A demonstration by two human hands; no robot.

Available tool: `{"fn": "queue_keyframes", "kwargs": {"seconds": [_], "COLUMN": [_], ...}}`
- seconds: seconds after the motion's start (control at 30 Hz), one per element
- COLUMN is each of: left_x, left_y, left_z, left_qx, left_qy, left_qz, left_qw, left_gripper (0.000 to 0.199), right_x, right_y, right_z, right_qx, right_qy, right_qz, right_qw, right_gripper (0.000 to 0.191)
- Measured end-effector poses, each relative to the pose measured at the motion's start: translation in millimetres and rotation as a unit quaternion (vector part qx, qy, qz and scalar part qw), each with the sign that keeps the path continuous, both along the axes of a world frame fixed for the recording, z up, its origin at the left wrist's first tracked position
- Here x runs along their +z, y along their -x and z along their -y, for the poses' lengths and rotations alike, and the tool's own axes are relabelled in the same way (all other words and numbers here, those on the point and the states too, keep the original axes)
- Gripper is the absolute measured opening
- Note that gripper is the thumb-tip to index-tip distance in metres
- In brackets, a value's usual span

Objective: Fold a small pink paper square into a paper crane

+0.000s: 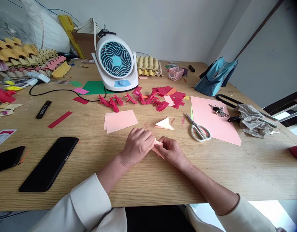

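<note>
Between my two hands is a small folded piece of pink paper (159, 152), held low over the table. My left hand (138, 146) is closed on its upper left part, with the knuckles up and the fingertips mostly hidden. Thumb and fingers of my right hand (172, 151) pinch the paper's right side. Just beyond them lies a pale folded paper shape (165, 123) with pointed ends. Pink paper rectangles (121, 121) rest farther left. White-handled scissors (199, 129) lie to the right, blades pointing away.
A white fan (117, 62) stands behind red folded paper pieces (131, 98). To the right are large pink sheets (216, 125) with keys (219, 111) on them and a blue bag (215, 77). A black tablet (49, 164) and a phone (8, 158) lie left.
</note>
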State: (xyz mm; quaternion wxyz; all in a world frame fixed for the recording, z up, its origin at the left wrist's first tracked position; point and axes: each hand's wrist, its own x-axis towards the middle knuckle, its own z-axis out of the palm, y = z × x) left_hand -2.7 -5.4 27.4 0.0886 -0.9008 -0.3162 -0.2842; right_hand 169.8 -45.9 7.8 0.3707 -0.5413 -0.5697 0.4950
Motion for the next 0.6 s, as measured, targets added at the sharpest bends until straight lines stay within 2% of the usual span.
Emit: {"fn": "queue_keyframes", "kwargs": {"seconds": [0.07, 0.13, 0.23, 0.37, 0.47, 0.6], "left_x": [0.0, -1.9, -5.3, -6.1, -4.5, -4.0], "left_y": [-0.4, -1.0, -2.0, -3.5, -4.1, -3.1], "left_z": [0.5, -0.2, -3.2, -5.9, -5.7, -5.2], "left_qx": [0.001, 0.007, 0.017, -0.005, -0.017, -0.013], "left_qy": [0.048, 0.139, 0.293, 0.464, 0.532, 0.568], "left_qz": [0.050, 0.139, 0.254, 0.313, 0.336, 0.345], "left_qw": [0.998, 0.980, 0.921, 0.829, 0.777, 0.747], "left_gripper": [0.024, 0.021, 0.022, 0.022, 0.023, 0.025], "right_x": [-0.2, 0.1, 0.9, 0.5, -0.9, -1.4], "right_y": [0.0, 0.0, -0.1, -0.8, -1.6, -2.1], "right_z": [-0.1, 0.0, 0.6, 1.1, 0.9, 0.8], "right_qx": [-0.002, -0.002, 0.004, 0.012, 0.016, 0.019], "right_qy": [0.006, 0.010, 0.001, -0.014, -0.016, -0.014], "right_qz": [-0.004, -0.012, -0.017, -0.007, -0.002, -0.004], "right_qw": [1.000, 1.000, 1.000, 1.000, 1.000, 1.000], "right_gripper": [0.034, 0.034, 0.033, 0.032, 0.030, 0.028]}}
